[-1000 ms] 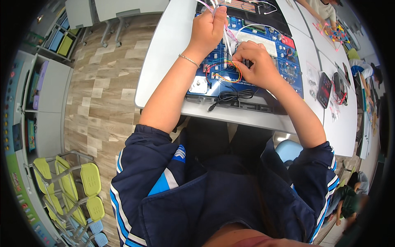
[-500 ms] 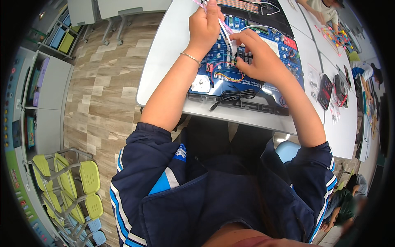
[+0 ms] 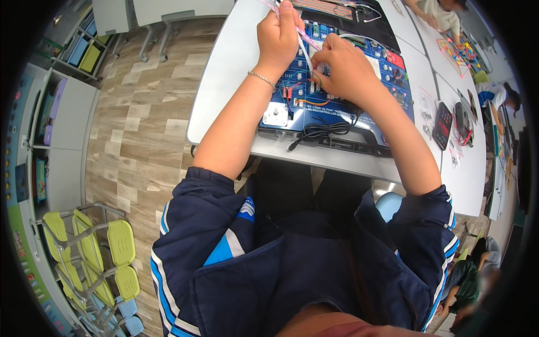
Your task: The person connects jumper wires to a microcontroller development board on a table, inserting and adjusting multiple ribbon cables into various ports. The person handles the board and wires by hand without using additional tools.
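My left hand (image 3: 278, 42) is closed around thin white and pink strips (image 3: 306, 50) and holds them above a blue electronics training board (image 3: 312, 115). The strips slant down from that fist toward my right hand (image 3: 351, 70). Low over the middle of the board, my right hand is bent with thumb and fingertips together at the strips' lower part. Whether it also touches a part of the board is hidden by the fingers. Coloured jumper wires (image 3: 311, 103) run across the board beside it. A coiled black cable (image 3: 325, 130) lies along the board's near edge.
The board sits in a black case on a white table (image 3: 216, 90). To the right lie a black phone-like device (image 3: 443, 126), a black device with red wires (image 3: 465, 121) and small plastic bags. Another person (image 3: 443, 17) works at the far right. Green chairs (image 3: 90, 241) stand at the left.
My right hand has moved slightly up and left, and its fingers have closed in at the strips. The left hand stays nearly in place.
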`<act>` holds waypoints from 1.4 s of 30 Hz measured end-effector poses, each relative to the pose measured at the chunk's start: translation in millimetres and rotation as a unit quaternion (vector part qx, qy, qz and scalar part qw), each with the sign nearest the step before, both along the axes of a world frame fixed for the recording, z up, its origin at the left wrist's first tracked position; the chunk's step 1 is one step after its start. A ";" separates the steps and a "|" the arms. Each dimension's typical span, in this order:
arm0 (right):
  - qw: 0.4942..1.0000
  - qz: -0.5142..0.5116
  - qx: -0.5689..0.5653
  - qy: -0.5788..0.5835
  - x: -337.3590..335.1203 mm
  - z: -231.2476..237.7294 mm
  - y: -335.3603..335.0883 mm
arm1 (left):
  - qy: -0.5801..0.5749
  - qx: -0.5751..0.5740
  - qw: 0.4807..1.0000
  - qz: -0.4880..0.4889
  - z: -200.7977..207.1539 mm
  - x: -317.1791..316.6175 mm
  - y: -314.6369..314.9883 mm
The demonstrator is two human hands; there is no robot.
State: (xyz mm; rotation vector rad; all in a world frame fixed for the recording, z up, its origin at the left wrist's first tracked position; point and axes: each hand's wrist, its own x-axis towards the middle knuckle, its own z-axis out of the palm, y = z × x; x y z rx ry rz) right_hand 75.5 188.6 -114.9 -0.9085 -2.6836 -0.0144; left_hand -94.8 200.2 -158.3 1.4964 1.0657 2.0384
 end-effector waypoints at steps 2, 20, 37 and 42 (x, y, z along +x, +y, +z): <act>1.000 -0.009 -0.004 -0.003 -3.3 -0.3 0.3 | 0.003 0.009 1.000 0.009 0.4 1.0 0.7; 0.984 -0.006 0.031 0.173 -7.8 -18.5 -1.9 | 0.015 -0.015 0.999 0.034 -1.0 -3.9 0.0; 0.980 0.082 -0.164 0.080 -14.4 18.4 23.5 | -0.029 0.050 0.998 0.036 10.7 -4.8 -7.4; 0.968 0.118 -0.202 0.095 -15.9 23.9 44.8 | -0.108 0.016 0.994 0.002 14.0 -5.3 -7.1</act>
